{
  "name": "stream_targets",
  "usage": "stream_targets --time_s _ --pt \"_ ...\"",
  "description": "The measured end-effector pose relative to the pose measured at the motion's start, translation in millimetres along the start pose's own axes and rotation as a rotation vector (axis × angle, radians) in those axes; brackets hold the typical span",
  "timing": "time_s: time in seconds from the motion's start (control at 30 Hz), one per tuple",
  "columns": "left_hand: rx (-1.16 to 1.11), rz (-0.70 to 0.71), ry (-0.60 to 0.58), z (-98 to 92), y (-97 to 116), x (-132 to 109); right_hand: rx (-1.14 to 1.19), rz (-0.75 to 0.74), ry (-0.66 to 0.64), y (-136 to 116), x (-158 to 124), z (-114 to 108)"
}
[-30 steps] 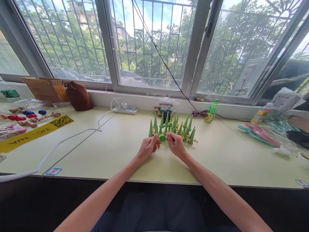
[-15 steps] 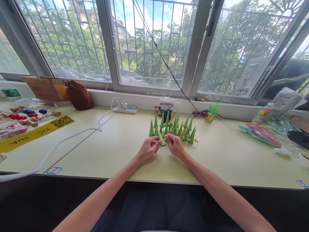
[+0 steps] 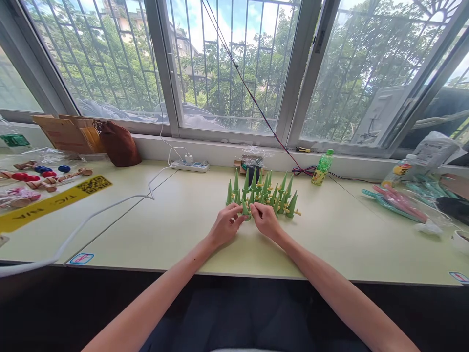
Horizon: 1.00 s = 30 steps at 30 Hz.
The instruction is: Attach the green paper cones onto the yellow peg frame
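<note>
A green cone-shaped watering spike point(image 3: 245, 208) stands nearly upright, point up, between my hands just above or on the table. My left hand point(image 3: 226, 226) pinches it from the left, thumb and fingers near its base. My right hand point(image 3: 267, 220) is closed against its right side, fingertips curled at the spot where other spikes carry a yellow valve; the fingertips hide that part. Right behind my hands stands a cluster of several similar green spikes point(image 3: 292, 205), points up, with small yellow valves point(image 3: 297, 212) sticking out sideways.
A green-labelled bottle point(image 3: 322, 167) stands behind the cluster to the right. Plastic-wrapped items point(image 3: 395, 203) lie at far right. A power strip point(image 3: 190, 166) sits at the back, its white cable point(image 3: 120, 199) crossing the left side. Wooden toys point(image 3: 47, 181) and a brown pouch point(image 3: 119, 144) are leftward.
The spike between my hands has gone from leaning left to nearly upright. My left fingers have shifted slightly with it; my right hand has stayed about where it was.
</note>
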State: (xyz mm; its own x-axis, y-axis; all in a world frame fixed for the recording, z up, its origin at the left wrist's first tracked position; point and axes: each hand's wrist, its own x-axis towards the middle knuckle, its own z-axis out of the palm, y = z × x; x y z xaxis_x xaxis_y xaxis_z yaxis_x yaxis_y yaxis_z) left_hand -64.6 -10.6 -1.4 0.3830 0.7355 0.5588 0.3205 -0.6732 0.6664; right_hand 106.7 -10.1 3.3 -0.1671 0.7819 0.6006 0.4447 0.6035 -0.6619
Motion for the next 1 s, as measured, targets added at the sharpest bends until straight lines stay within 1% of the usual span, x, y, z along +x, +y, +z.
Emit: stream_targets --time_s 0.1,0.2,0.3,0.37,0.43,0.57,0.73,0.8,0.93,1.0 --pt "0.037 0.037 0.006 -0.9 -2 -1 0.02 0.028 0.004 -1 1 1" --pt "0.137 0.13 0.012 -2.2 -6 -1 0.067 0.073 -0.005 1 2 3" --pt "0.206 0.219 0.022 -2.7 -9 -2 0.151 0.15 -0.035 2 2 4" --pt "0.2 0.239 0.02 -2.6 -10 -3 0.2 0.191 -0.045 2 2 5" --pt "0.161 0.225 0.011 -2.2 -9 -3 0.22 0.204 -0.046 2 2 5" --pt "0.078 0.131 0.004 -1.3 -4 -2 0.184 0.168 -0.062 3 2 4" --pt "-0.082 -0.058 0.012 0.0 1 1 0.089 0.056 -0.058 5 1 2" --pt "-0.199 -0.15 -0.034 -0.7 2 2 0.055 0.004 -0.074 5 1 0" --pt "-0.479 -0.299 -0.181 -5.7 2 4 0.02 -0.106 -0.127 4 1 -4" --pt "-0.599 -0.378 -0.231 -8.5 2 4 0.007 -0.154 -0.137 2 1 -6"
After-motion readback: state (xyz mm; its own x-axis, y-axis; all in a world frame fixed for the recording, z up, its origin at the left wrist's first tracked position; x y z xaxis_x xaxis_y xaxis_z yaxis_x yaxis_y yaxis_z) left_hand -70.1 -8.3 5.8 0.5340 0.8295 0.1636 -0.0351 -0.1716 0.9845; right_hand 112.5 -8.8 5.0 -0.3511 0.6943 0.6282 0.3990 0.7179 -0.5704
